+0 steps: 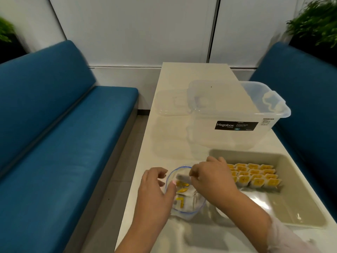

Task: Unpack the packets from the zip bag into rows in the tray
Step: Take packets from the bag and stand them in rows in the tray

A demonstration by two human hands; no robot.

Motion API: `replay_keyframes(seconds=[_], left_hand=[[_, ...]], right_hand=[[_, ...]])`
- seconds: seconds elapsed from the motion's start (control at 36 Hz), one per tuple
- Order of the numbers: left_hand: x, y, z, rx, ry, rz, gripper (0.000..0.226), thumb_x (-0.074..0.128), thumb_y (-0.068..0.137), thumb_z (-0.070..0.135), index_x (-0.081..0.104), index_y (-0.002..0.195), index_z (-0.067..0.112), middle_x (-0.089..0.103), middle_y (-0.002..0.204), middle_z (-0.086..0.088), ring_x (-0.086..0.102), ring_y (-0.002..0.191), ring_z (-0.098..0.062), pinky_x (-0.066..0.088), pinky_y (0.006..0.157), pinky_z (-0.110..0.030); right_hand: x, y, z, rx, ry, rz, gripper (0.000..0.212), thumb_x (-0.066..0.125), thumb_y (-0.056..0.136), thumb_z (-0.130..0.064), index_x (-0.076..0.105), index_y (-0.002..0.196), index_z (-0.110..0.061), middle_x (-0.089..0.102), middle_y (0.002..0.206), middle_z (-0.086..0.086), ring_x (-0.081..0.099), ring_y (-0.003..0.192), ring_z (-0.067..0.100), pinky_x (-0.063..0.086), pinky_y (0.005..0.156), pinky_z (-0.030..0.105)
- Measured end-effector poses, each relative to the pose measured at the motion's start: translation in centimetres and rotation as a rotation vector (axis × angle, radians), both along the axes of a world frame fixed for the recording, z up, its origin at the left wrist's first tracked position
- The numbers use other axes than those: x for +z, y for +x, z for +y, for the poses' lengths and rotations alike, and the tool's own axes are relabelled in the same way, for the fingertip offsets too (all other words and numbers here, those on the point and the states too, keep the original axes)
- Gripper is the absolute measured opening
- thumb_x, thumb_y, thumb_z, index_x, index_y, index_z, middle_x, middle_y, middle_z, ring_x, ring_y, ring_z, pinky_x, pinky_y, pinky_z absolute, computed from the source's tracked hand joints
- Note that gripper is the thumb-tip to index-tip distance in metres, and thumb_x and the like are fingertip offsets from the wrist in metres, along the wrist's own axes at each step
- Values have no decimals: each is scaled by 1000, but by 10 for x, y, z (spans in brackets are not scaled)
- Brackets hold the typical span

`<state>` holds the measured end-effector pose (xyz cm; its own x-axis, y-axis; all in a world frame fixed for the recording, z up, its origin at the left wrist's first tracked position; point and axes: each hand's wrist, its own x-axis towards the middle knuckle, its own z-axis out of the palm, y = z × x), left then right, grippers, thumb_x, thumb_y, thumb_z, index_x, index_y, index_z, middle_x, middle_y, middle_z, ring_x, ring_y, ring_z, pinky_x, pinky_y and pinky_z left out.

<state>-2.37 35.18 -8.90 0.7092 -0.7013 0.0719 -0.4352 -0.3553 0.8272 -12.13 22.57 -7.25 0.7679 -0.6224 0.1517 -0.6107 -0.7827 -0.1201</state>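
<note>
From the head view I see the zip bag lying on the white table, just left of the tray, with its blue-edged mouth spread open and facing up. My left hand rests against the left edge of the bag mouth: the thumb is on the rim and the other fingers are loosely curled above it, so I cannot tell whether they actually grip the plastic. My right hand is over the bag mouth, thumb and fingertips pinched together on one packet, which is held flat at the level of the rim. More packets with yellow labels remain inside the bag. In the tray, placed packets stand in close rows at the far end; the near part of the tray floor is bare. A clear storage box with a black label sits farther back on the table, beside a clear lid. Blue bench seats flank the table on both sides.
</note>
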Motion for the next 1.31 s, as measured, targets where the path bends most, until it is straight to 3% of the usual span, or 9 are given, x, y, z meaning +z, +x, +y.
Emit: replay_keyframes(seconds=[0.06, 0.22, 0.36, 0.58, 0.72, 0.83, 1.03, 1.14, 1.31], left_hand=[[7, -1, -4, 14, 1, 153, 9, 63, 85, 29, 54, 87, 31, 61, 87, 11, 57, 75, 1, 41, 60, -7], [17, -13, -20, -47, -108, 783, 27, 59, 87, 37, 64, 97, 13, 73, 92, -1, 70, 86, -14, 53, 72, -26], [18, -15, -31, 10, -202, 871, 23, 59, 89, 28, 66, 94, 7, 72, 89, -11, 67, 79, -19, 56, 74, -31], [18, -16, -35, -29, -159, 560, 12, 62, 88, 24, 70, 83, 16, 73, 81, -7, 69, 82, -26, 57, 78, -46], [22, -21, -41, -56, -74, 329, 9, 68, 83, 24, 74, 82, 30, 72, 77, 14, 67, 77, -2, 57, 75, -29], [26, -28, -47, -87, -34, 239, 10, 70, 81, 25, 75, 86, 32, 72, 78, 17, 65, 79, 5, 51, 73, -15], [25, -40, -59, -141, 40, 86, 22, 74, 76, 31, 71, 98, 36, 68, 100, 22, 60, 98, 2, 48, 89, -23], [18, -43, -59, -260, 153, -195, 46, 73, 75, 34, 60, 119, 36, 50, 132, 20, 39, 125, -2, 29, 103, -17], [8, -52, -55, -362, 477, -355, 66, 60, 76, 61, 37, 135, 44, 11, 154, 17, -6, 144, -12, 5, 117, -44]], right_hand=[[3, -6, 0, 4, 50, -64, 23, 48, 90, -36, 71, 92, -31, 70, 86, -9, 50, 89, 15, 25, 73, 30], [-2, -10, 14, 12, -189, -256, 13, 59, 67, -30, 64, 54, -27, 56, 50, -8, 49, 54, 17, 24, 60, 29], [-4, -16, 15, 77, -296, -297, 18, 56, 75, -27, 60, 58, -25, 53, 54, -8, 46, 56, 19, 25, 59, 31], [19, -30, 0, 49, -34, -389, 19, 52, 81, -44, 67, 78, -32, 61, 63, -14, 58, 61, 13, 39, 60, 30], [40, -35, -21, 129, 57, -159, 28, 48, 95, -42, 59, 120, -37, 64, 108, -12, 54, 106, 12, 23, 79, 29], [46, -39, -28, 135, 25, -91, 25, 46, 95, -44, 63, 111, -35, 66, 106, -12, 54, 102, 11, 21, 77, 29], [48, -56, -44, 63, 46, -49, 16, 51, 94, -40, 64, 98, -32, 68, 98, -11, 55, 88, 10, 26, 81, 27], [46, -69, -57, -41, 111, -56, 14, 56, 92, -37, 66, 96, -30, 66, 98, -10, 54, 91, 11, 31, 87, 28], [23, -84, -66, -193, 230, -36, 12, 62, 89, -34, 70, 95, -27, 70, 94, -8, 58, 96, 15, 40, 84, 25]])
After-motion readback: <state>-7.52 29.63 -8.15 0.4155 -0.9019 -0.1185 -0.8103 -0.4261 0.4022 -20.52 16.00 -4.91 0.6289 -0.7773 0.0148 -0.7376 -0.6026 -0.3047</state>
